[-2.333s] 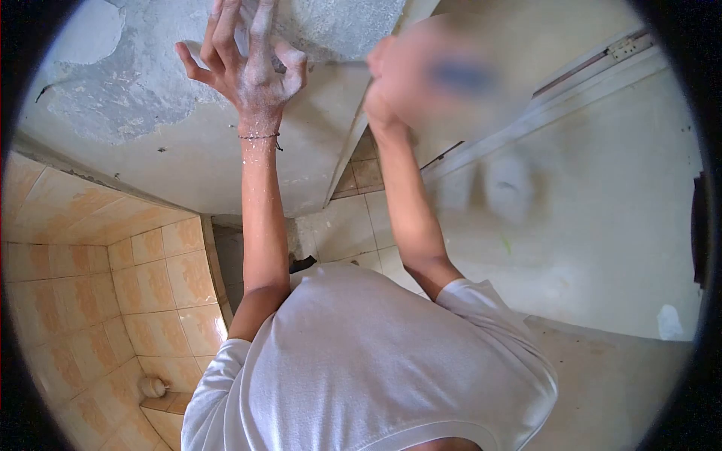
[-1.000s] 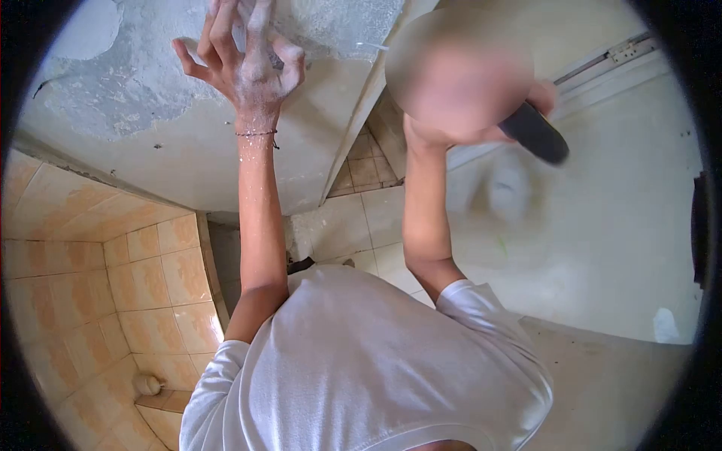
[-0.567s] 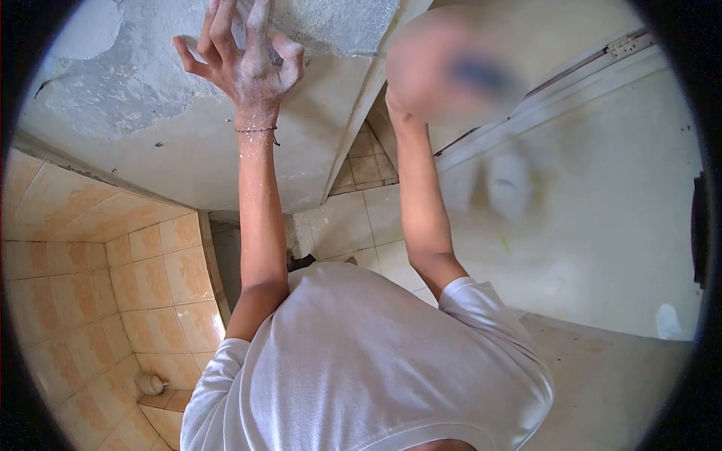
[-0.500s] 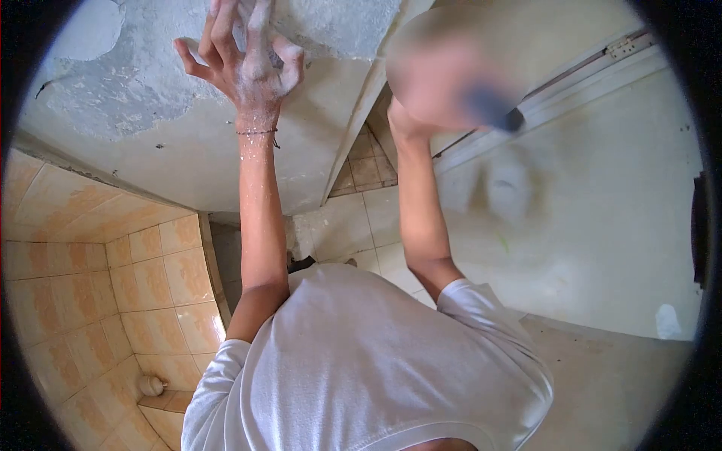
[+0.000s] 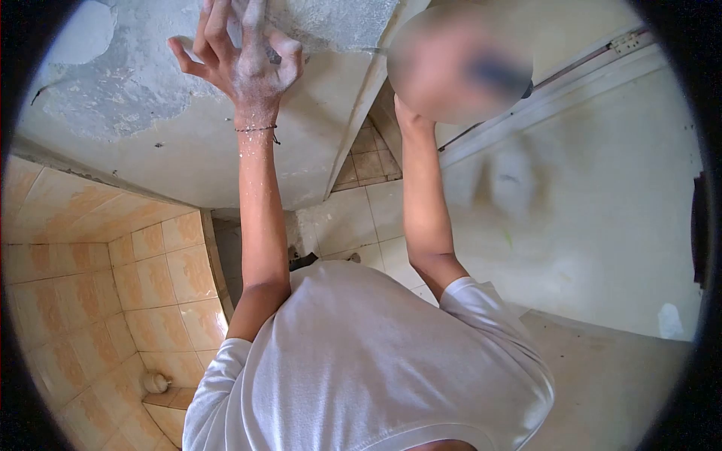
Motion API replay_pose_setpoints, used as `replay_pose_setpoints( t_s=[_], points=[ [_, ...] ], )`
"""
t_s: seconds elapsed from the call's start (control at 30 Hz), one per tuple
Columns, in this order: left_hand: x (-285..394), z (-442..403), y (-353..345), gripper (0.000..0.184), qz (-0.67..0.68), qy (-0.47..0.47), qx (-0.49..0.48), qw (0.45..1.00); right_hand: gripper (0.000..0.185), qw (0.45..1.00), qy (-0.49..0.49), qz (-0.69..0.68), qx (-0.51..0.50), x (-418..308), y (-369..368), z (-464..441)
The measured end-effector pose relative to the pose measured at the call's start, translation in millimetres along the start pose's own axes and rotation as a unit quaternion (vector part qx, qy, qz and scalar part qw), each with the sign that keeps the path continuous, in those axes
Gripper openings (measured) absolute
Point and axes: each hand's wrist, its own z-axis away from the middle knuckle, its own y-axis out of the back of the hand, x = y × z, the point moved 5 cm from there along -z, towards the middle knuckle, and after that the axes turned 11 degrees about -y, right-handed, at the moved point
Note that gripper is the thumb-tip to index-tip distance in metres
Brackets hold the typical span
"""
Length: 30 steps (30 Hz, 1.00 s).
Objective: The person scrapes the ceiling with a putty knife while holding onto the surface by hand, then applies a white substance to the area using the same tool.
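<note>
Dark handle [image 5: 500,74], rightward and slightly down

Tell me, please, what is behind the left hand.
A peeling wall with a grey patch shows around the left hand and between some fingers. Whatever lies directly behind the palm is covered, and some fingertips run past the top edge.

no lettering, label, brand, number or sign can be read on anything in view.
</note>
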Motion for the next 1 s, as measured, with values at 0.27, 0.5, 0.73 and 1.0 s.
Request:
replay_pose_setpoints(
  t_s=[0.27, 0.5, 0.73, 1.0],
  points=[
    [-0.1, 1.5, -2.9, 0.077, -0.008, -0.030, 0.031, 0.999, 0.021, 0.999, -0.044, -0.009, 0.020, 0.6, 1.8, 1.1],
    [15.2, 9.6, 8.5, 0.071, 0.040, 0.008, 0.026, 0.999, 0.019, 0.999, 0.038, -0.034, -0.018, -0.8, 2.8, 4.9],
    [3.7, 11.6, -5.9, 0.055, 0.071, -0.007, 0.069, 0.995, 0.021, 0.996, 0.059, -0.062, 0.002, 7.8, 9.8, 7.7],
    [-2.4, 10.6, -7.0, 0.057, 0.068, 0.002, 0.066, 0.995, 0.021, 0.998, 0.027, -0.065, -0.005, 0.1, 13.7, 5.4]
  ],
)
